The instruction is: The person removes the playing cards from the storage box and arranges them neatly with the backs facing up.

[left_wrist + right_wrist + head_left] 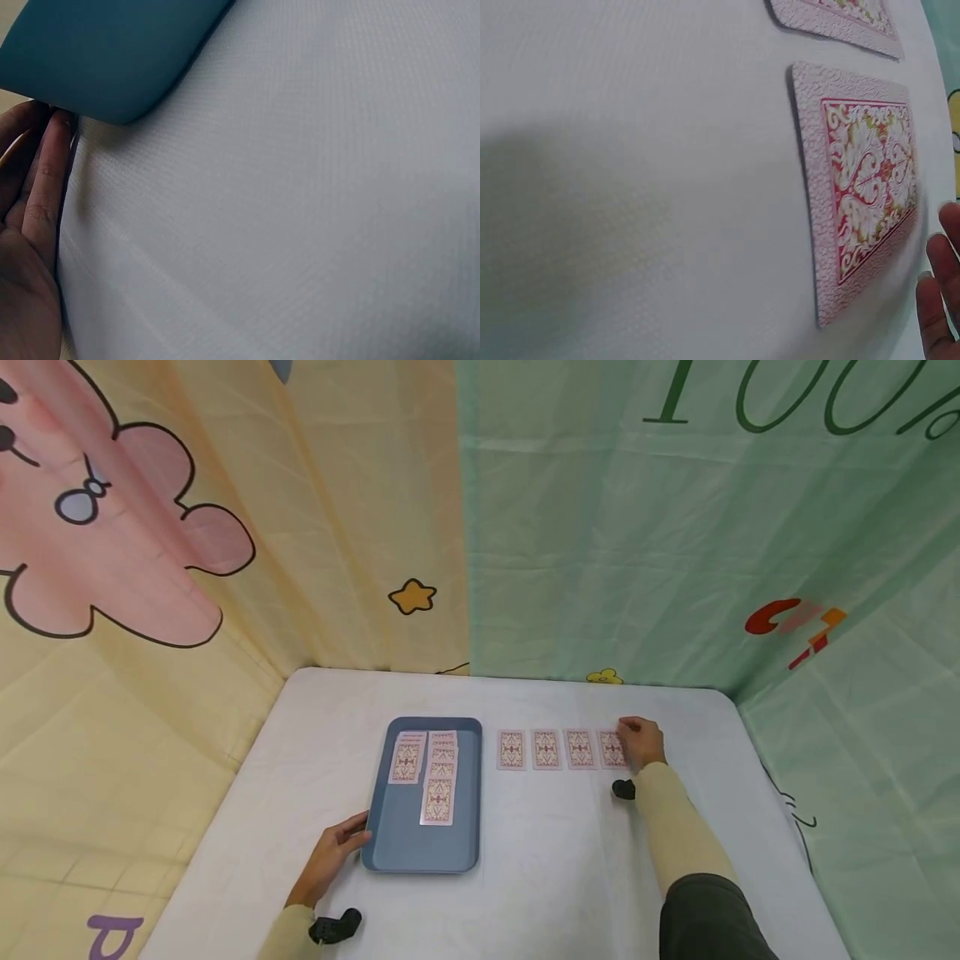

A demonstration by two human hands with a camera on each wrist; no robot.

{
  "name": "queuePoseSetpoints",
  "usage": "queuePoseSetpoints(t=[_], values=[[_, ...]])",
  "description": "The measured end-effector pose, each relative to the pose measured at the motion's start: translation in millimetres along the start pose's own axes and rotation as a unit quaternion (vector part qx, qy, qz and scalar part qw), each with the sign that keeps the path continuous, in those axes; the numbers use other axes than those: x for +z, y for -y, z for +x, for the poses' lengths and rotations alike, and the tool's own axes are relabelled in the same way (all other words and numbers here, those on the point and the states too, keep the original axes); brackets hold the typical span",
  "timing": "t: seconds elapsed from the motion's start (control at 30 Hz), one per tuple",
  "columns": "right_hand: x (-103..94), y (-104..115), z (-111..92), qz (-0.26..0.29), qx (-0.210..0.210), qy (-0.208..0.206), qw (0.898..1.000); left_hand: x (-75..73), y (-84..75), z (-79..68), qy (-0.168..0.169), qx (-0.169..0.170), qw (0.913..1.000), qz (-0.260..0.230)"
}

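My left hand (335,850) is at the left edge of a blue-grey tray (405,852), its fingertips right at the rim. In the left wrist view its fingers (49,180) are fairly straight and meet the tray's underside near a corner (112,90). My right hand (642,743) is over the right end of a row of face-down playing cards, beside the last card (611,750). The right wrist view shows its loosely extended fingers (932,307) close to the edge of that patterned card (874,176), with nothing gripped.
Left of that card lie more face-down cards, including one nearest the tray (512,750). Inside the tray, overlapping face-down cards form a short left column (407,762) and a longer right one (438,799). A white cloth covers the table (555,860); printed curtains (585,552) stand behind it.
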State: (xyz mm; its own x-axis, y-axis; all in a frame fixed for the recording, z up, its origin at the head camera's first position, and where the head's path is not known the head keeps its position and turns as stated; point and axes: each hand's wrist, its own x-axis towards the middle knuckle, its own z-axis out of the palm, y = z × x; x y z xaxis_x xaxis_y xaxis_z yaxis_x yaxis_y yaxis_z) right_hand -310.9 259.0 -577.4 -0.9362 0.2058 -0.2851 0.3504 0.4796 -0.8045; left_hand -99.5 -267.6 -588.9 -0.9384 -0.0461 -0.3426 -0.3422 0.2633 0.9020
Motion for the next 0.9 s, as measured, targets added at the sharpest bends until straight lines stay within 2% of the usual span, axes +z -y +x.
queuePoseSetpoints(t=[0.17,0.3,0.43,0.67,0.9], values=[[2.6,15.7,-11.8,0.013,-0.049,-0.015,0.999,0.1,3.2,2.5,0.000,0.001,1.0000,-0.002],[13.5,36.3,-23.3,0.037,-0.075,-0.001,0.997,-0.2,4.4,3.5,0.000,0.005,0.9999,-0.009],[32.6,51.8,-31.1,0.045,-0.091,0.015,0.995,-1.4,5.0,3.5,0.001,0.007,0.9999,-0.008],[67.9,73.5,-42.5,0.059,-0.148,0.051,0.986,-2.7,5.3,5.2,0.007,0.012,0.9999,-0.009],[104.5,97.8,-58.9,0.072,-0.173,0.088,0.978,-3.7,4.7,4.5,0.009,0.014,0.9998,-0.010]])
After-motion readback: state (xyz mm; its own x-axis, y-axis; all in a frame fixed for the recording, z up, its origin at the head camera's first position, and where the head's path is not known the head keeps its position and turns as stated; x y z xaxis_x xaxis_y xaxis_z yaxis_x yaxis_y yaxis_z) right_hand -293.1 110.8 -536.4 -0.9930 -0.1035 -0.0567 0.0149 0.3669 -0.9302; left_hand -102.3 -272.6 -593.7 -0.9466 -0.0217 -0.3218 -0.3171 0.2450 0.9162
